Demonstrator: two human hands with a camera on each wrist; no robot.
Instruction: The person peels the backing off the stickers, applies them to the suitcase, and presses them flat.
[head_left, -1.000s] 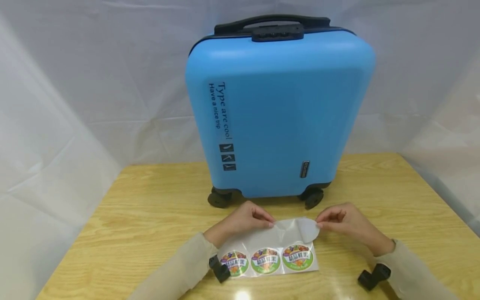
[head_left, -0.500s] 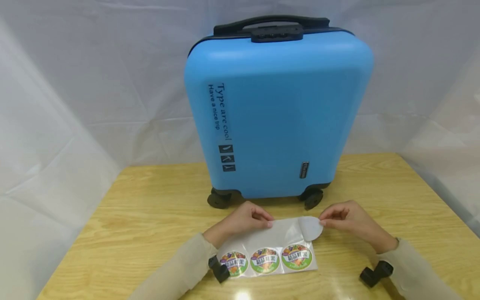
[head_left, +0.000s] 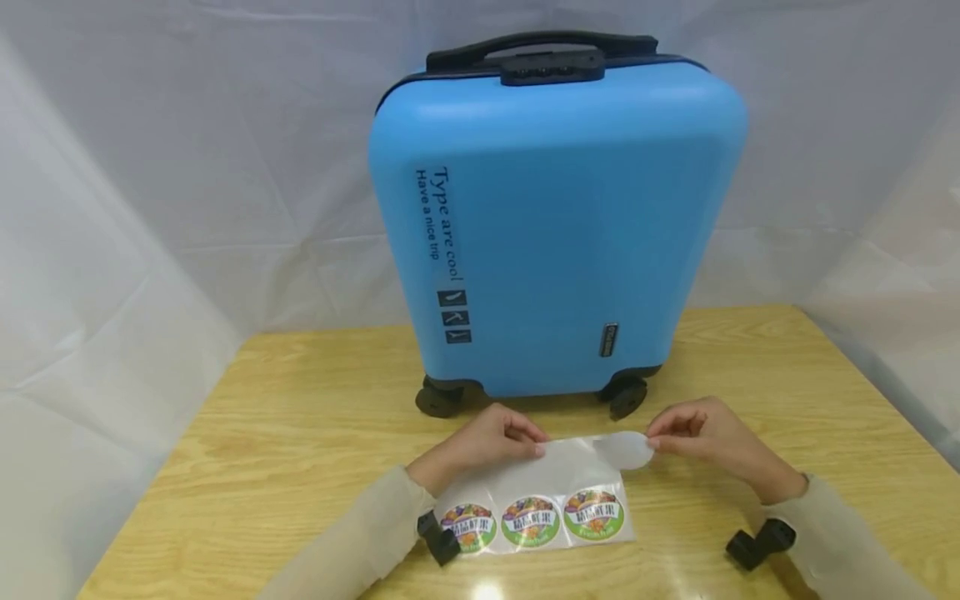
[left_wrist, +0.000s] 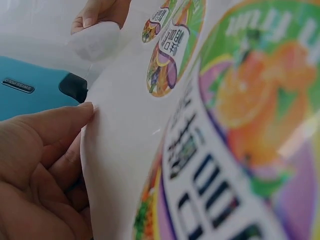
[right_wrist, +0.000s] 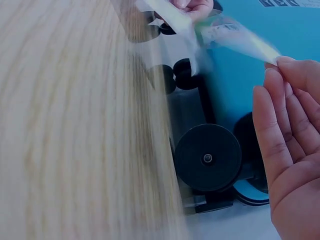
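Observation:
A sheet of stickers (head_left: 517,471) is held over the table in front of the suitcase. Its lower row shows three round fruit stickers (head_left: 530,521) with green rims. My left hand (head_left: 487,440) pinches the sheet's upper edge between thumb and fingers; the left wrist view shows the thumb (left_wrist: 75,116) on the white backing. At the upper right corner, my right hand (head_left: 697,435) pinches the edge of a round sticker (head_left: 632,450), its pale underside showing. That sticker is partly lifted and still joins the sheet on its left. In the right wrist view it stretches, blurred, from the right fingertips (right_wrist: 280,61).
A blue suitcase (head_left: 562,233) with a black handle (head_left: 547,40) stands upright right behind the hands on black wheels (head_left: 627,397). The wooden table (head_left: 315,392) has side edges at left and right. White cloth (head_left: 187,150) hangs behind. Black cameras (head_left: 761,543) sit on the wrists.
My right hand has moved right and slightly up, drawing the round sticker farther out past the sheet's right edge. The left hand has stayed nearly still.

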